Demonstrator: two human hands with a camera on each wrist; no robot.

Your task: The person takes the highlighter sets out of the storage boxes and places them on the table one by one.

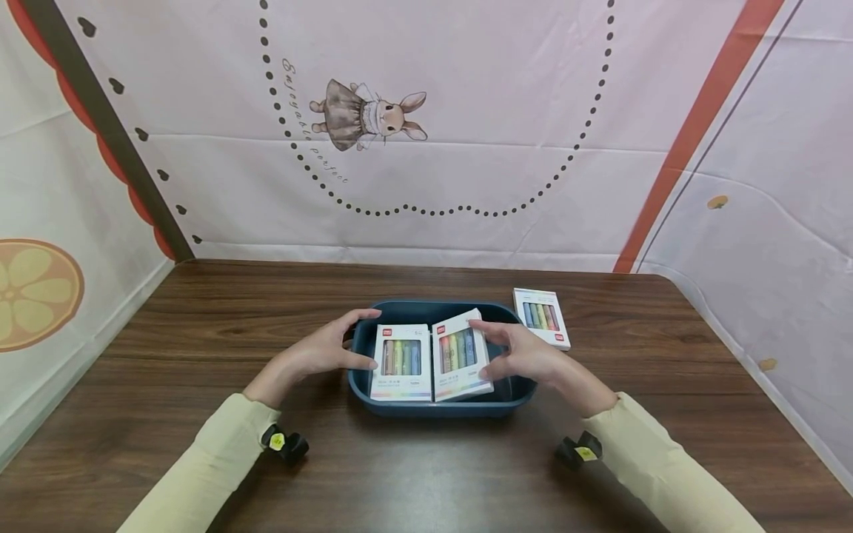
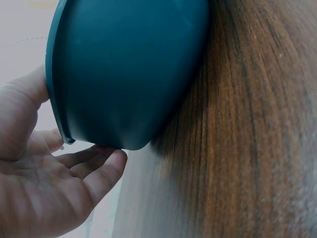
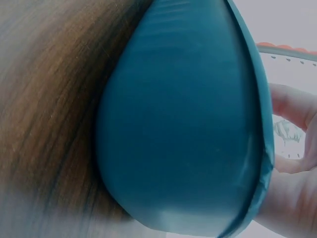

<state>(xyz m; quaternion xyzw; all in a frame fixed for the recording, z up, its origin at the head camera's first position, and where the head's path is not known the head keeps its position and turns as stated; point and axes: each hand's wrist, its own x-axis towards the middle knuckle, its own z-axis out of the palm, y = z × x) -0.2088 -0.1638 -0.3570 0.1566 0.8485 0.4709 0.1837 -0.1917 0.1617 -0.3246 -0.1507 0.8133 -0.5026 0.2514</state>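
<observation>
Head view: a blue bin (image 1: 440,409) sits on the brown desk (image 1: 426,474). In it are the left crayon box (image 1: 401,363) and, just beside it, the right crayon box (image 1: 460,355), which sits at a slant. The right hand (image 1: 526,354) pinches that one between thumb and fingers. The left hand (image 1: 326,346) is spread at the bin's left end; its thumb may touch the left crayon box, but that is hard to see. A third crayon box (image 1: 542,318) lies near the bin's back right corner.

The pink backdrop (image 1: 460,133) reads "Enjoyable perfect"
</observation>
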